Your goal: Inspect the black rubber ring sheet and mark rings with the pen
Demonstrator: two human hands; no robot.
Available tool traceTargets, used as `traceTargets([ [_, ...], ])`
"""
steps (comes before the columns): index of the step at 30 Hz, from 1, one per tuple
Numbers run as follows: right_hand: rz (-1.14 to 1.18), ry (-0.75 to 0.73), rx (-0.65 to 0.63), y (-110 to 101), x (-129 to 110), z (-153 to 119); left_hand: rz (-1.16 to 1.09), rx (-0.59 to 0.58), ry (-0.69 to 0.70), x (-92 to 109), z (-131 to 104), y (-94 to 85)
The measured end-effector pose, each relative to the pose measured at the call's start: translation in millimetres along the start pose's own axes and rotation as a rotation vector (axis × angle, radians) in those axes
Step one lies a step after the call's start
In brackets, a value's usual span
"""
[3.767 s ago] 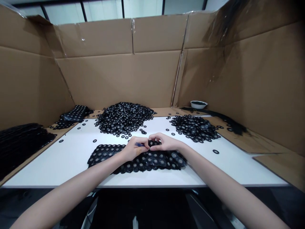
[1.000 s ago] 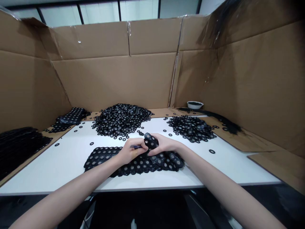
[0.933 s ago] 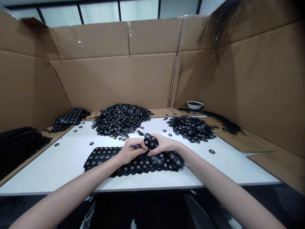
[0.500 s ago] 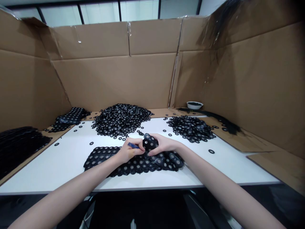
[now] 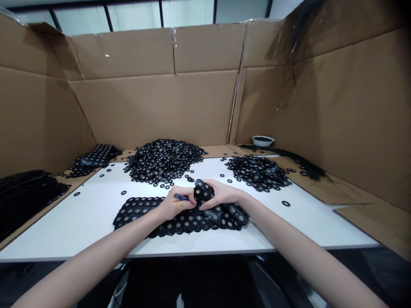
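Observation:
A black sheet of joined rings (image 5: 183, 223) lies near the table's front edge, its right part folded up and bunched. My left hand (image 5: 177, 202) is closed around a small blue tool (image 5: 180, 196), its fingertips against the raised fold. On the right, my right hand (image 5: 218, 193) pinches that raised fold (image 5: 203, 191) between thumb and fingers. What lies between the two sets of fingertips is too small to make out.
Behind stand a large pile of black rings (image 5: 163, 160) and a smaller one (image 5: 258, 172). A white bowl (image 5: 263, 141) and black strands (image 5: 298, 161) lie back right. Black stacks (image 5: 28, 196) sit at left. Cardboard walls (image 5: 128, 107) surround the table.
My left hand and the blue tool have shifted very slightly to the right. My right hand keeps its hold on the fold.

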State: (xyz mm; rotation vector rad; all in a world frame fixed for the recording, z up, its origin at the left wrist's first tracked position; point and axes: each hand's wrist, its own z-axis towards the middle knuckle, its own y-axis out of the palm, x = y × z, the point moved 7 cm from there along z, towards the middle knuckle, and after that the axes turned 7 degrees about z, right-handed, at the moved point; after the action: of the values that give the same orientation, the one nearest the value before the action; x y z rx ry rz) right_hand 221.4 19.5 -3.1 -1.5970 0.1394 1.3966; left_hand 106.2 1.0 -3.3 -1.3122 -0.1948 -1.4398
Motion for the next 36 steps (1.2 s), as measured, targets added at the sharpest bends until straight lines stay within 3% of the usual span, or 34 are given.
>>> traceTargets([
  [36, 0.004, 0.011, -0.016, 1.9, -2.6, -0.8, -0.213, -0.087, -0.227, -9.0, 0.5, 6.8],
])
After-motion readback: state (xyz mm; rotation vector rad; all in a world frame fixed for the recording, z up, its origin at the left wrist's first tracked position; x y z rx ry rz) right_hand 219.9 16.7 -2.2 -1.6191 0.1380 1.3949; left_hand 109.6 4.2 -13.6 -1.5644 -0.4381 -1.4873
